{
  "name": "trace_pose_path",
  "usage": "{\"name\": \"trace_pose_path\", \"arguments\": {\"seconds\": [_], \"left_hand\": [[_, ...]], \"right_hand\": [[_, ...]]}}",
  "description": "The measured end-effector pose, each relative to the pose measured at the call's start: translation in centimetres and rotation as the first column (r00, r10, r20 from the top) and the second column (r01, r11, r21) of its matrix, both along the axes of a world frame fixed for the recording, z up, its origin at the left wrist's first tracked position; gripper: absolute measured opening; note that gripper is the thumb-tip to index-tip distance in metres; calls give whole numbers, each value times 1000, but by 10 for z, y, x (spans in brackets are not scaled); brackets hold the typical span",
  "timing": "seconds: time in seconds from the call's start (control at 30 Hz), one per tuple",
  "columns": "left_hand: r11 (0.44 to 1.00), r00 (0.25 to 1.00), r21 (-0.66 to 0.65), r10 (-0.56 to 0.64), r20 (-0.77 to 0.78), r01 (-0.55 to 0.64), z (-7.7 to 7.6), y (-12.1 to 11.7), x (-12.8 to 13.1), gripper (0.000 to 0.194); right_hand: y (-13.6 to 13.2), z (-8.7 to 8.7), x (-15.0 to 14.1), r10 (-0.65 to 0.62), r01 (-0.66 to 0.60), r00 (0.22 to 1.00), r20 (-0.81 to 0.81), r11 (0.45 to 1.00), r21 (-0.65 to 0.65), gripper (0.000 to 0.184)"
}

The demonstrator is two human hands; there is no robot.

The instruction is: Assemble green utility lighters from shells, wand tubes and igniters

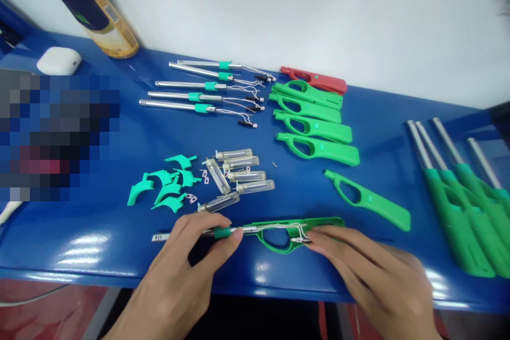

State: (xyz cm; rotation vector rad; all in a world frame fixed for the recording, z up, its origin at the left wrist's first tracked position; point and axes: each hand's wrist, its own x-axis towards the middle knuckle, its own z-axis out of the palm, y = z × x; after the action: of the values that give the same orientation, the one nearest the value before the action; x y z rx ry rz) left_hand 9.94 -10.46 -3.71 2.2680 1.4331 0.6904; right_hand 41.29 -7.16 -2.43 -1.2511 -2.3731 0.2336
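My left hand (187, 271) pinches the metal tube (181, 235) with its green collar at the near edge of the blue table (119, 133). The tube lies in an open green lighter shell half (287, 231) with thin white wires running across it. My right hand (374, 276) presses its fingertips on the wires and a small part at the shell's handle end. Just behind lie several clear fuel tanks (239, 175) and several teal triggers (167, 186).
Several metal tubes with wires (203, 90) lie at the back. Green shell halves (314, 127) and one red shell (314, 79) lie beside them, and one more green half (368, 201). Assembled green lighters (466, 207) lie at right. A can (95, 10) and white case (59, 60) stand far left.
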Motion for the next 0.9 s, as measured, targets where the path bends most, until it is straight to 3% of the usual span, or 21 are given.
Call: {"name": "trace_pose_path", "arguments": {"seconds": [0.23, 0.5, 0.6, 0.73, 0.9], "left_hand": [[998, 998, 59, -14, -56, 18, -3, 1, 1, 58], [992, 998, 112, 62, -7, -61, 13, 9, 11, 43], [968, 987, 202, 157, -35, -147, 20, 18, 5, 40], [892, 931, 348, 345, -116, -288, 27, 29, -13, 22], [858, 878, 364, 445, -174, -363, 26, 28, -37, 16]], "right_hand": [[0, 0, -2, 0, 0, 1000, -23, 1000, 6, 30], [-2, -5, 6, 34, -35, 999, 30, 999, 19, 29], [-1, -6, 11, 108, -112, 992, 71, 993, 48, 32], [-2, -9, 16, 136, -142, 987, 86, 987, 72, 37], [0, -9, 15, 172, -181, 980, 100, 979, 88, 37]]}}
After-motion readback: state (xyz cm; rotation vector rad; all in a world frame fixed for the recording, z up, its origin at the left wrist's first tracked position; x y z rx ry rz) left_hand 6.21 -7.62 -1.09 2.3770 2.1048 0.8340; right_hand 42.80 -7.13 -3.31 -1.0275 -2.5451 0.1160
